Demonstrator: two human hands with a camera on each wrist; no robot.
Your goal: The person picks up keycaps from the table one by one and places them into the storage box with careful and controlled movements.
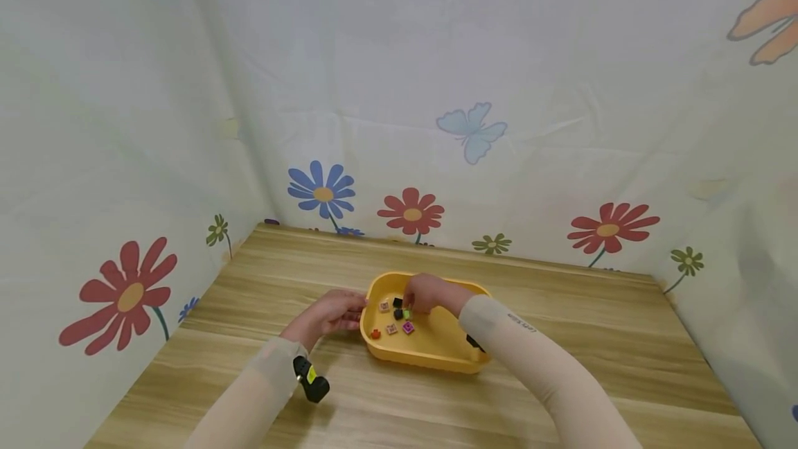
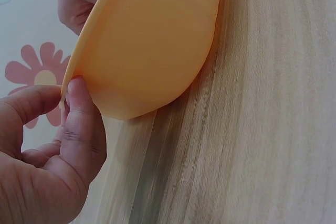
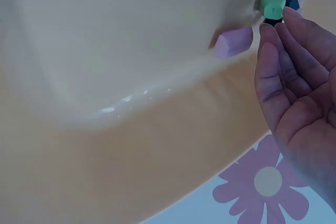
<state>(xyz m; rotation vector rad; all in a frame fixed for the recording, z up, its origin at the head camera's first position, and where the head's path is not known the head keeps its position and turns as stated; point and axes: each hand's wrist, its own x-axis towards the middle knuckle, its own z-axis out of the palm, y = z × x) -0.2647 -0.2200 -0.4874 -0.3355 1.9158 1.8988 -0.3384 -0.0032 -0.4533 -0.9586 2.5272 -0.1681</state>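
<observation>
My left hand (image 1: pixel 339 308) pinches the left rim of the yellow tray (image 1: pixel 430 359) between thumb and fingers; the left wrist view shows the grip on the rim (image 2: pixel 71 72) closely. Inside the tray, my right hand (image 3: pixel 299 72) has thumb and fingertips drawn together at a small green block (image 3: pixel 272 7). Dark blocks lie close by, one black block (image 1: pixel 397 302) just left of the fingers. Around them are a magenta block (image 1: pixel 408 327), two pale pink blocks (image 1: pixel 391 329) and a red piece (image 1: pixel 375 333). In the right wrist view, a lilac block (image 3: pixel 233 42) rests near the tray wall.
The tray stands on a wood-grain table (image 1: pixel 548 393). Behind and beside the table hangs a white curtain (image 1: pixel 386 54) printed with flowers and butterflies. A black wrist camera (image 1: pixel 311 380) sits on the left sleeve. The right forearm crosses over the tray's right end.
</observation>
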